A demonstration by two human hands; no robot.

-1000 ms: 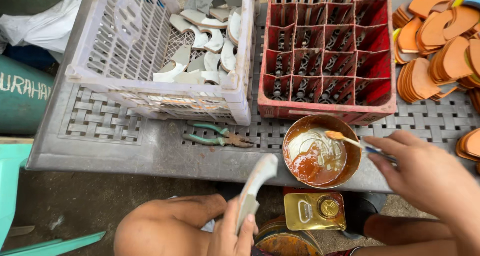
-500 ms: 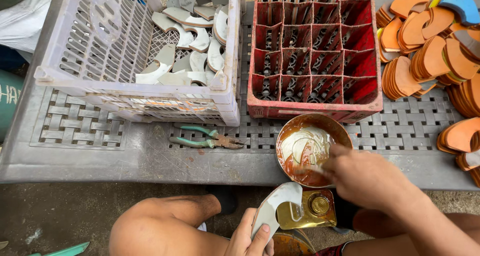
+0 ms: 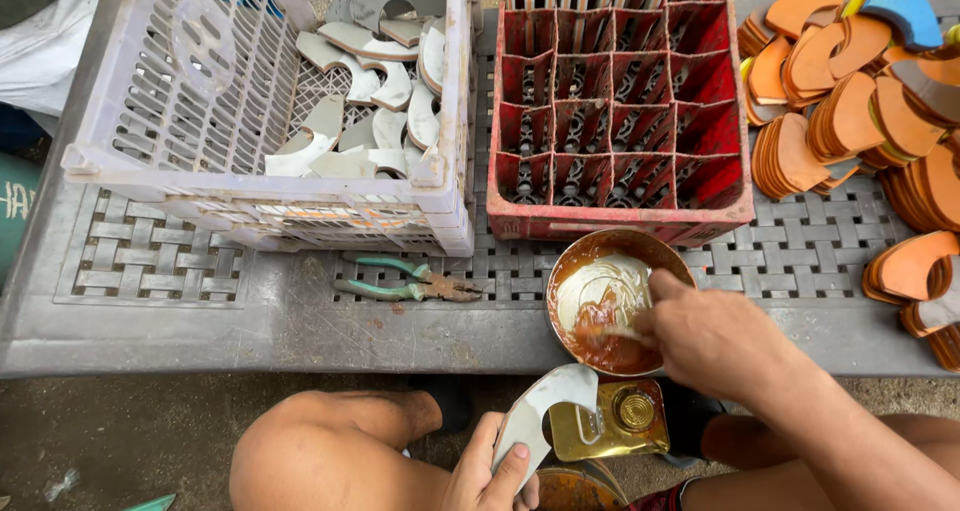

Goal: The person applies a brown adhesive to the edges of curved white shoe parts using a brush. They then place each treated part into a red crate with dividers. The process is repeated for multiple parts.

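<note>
Grey curved piece [image 3: 545,411] is pinched in the left hand [image 3: 490,471]; the right hand [image 3: 715,336], fingers closed, apparently dips a brush in the bowl [image 3: 585,261].

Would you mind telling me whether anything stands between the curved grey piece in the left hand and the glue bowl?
Nothing visible blocks it. The curved grey piece, pinched by the left hand, sits just below the bowl; only the gold tin lies beside it. The right hand reaches into the bowl.

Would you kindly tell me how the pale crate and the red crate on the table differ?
The pale crate is greyish white with one open bay; the red crate is split into many small cells. The pale crate holds grey curved pieces; the red crate's near cells look empty. Both are perforated plastic, standing side by side on the grey table.
</note>
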